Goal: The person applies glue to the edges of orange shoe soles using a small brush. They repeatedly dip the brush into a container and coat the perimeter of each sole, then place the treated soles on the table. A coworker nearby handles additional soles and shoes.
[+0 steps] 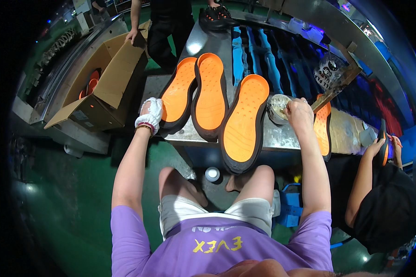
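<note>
Three shoe soles with orange tops and black rims lie side by side: a left sole (176, 94), a middle sole (209, 99) and a right sole (241, 124) that juts over the bench's near edge. My left hand (149, 114), in a white glove, is closed at the outer rim of the left sole. A round tub (278, 109) with pale contents stands right of the soles. Over its rim is my bare right hand (300, 114), fingers pinched together; whatever they hold is hidden.
Another orange sole (323, 127) lies beyond my right forearm. Behind runs a conveyor with blue strips (266, 53). An open cardboard box (108, 87) stands left, a person's hand (131, 35) on it. Black shoes (217, 18) sit at the back. A co-worker (386, 203) works at right.
</note>
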